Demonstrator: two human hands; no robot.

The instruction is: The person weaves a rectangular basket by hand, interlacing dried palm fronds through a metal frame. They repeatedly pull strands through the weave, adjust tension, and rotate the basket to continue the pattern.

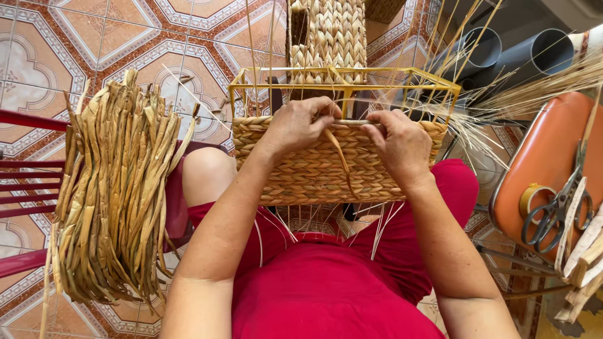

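Observation:
A half-woven straw basket point(314, 169) on a yellow wire frame point(342, 78) rests on my lap. My left hand point(298, 125) and my right hand point(399, 141) both grip the top edge of the woven wall. Between them they pinch a flat dried fibre strand point(342, 160), whose loose end hangs down over the weave. Thin pale stakes point(483, 107) fan out to the right of the frame.
A thick bundle of dried fibre strips point(116, 194) hangs over a red chair point(25, 163) at my left. An orange stool point(546, 163) at the right carries scissors point(556, 210) and a tape roll point(532, 198). Grey pipes point(521, 53) lie behind.

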